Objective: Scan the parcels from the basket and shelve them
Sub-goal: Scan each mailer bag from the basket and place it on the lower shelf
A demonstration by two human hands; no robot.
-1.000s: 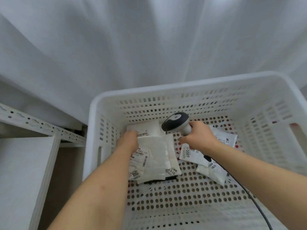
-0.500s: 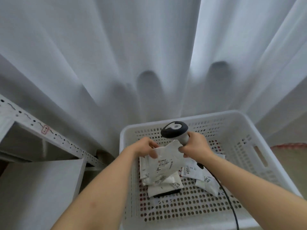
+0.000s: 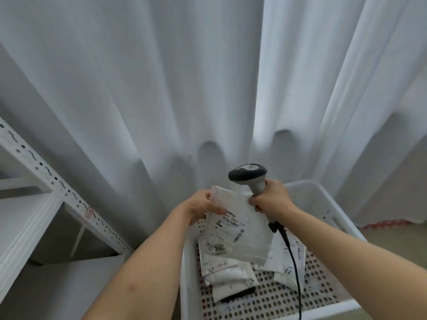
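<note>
1. While I watched the head view from my station, the white metal shelving (image 3: 34, 218) stood at the far left, its perforated upright (image 3: 60, 192) slanting down toward the floor with a small red tag on it, and a pale shelf board (image 3: 20, 222) ran beneath.
2. My left hand (image 3: 201, 209) was raised above the basket's near-left corner, its fingers curled round the upper left edge of a white parcel (image 3: 240, 229); the thumb lay across the parcel's face.
3. That parcel hung tilted in the air over the basket, its label with printed barcodes turned toward the camera, held between both hands.
4. My right hand (image 3: 270, 199) gripped the grey handle of the scanner (image 3: 248, 175), fingers wrapped tight; the lower fingers touched the parcel's upper right corner, though I could not tell whether they pinched it.
5. Its dark head sat just above the parcel's top edge, and its black cable (image 3: 292, 257) trailed down over the basket.
6. Below, the white perforated basket (image 3: 328, 218) held several more white parcels (image 3: 221, 262), overlapping on its floor, with one dark flat item partly under the pile.
7. White curtains (image 3: 184, 77) filled the background, and at the far right a strip of beige floor (image 3: 397, 239) showed.
</note>
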